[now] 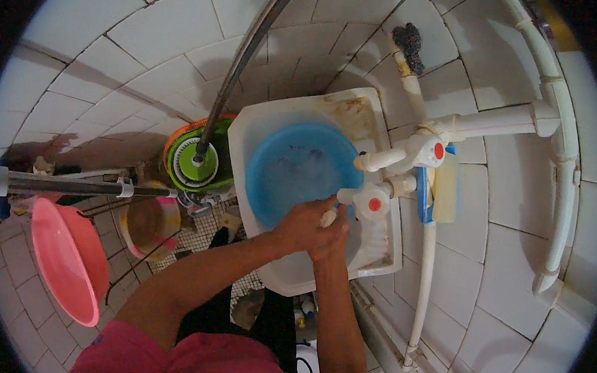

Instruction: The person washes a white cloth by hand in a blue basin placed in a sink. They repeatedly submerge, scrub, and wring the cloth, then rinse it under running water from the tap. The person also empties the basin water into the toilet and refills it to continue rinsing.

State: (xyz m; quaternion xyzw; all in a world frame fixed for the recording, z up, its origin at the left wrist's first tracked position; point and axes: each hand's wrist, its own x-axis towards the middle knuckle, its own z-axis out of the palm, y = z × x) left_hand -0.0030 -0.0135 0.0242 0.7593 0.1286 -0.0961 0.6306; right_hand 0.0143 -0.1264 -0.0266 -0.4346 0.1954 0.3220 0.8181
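Note:
Both hands are together under the lower white plastic tap, over the near right rim of a blue basin. My left hand reaches in from the left and overlaps my right hand, which comes up from below. A small pale patch shows between them; I cannot tell whether it is soap, foam or water. Most fingers are hidden or blurred. Cloudy, sudsy water fills the basin, with a darker shape in it. The basin sits inside a white sink with brown stains.
A second white tap juts over the basin. Behind it a soap holder hangs on the tiled wall. A green spin-mop bucket with a metal-handled mop stands left of the sink. A pink basin hangs farther left.

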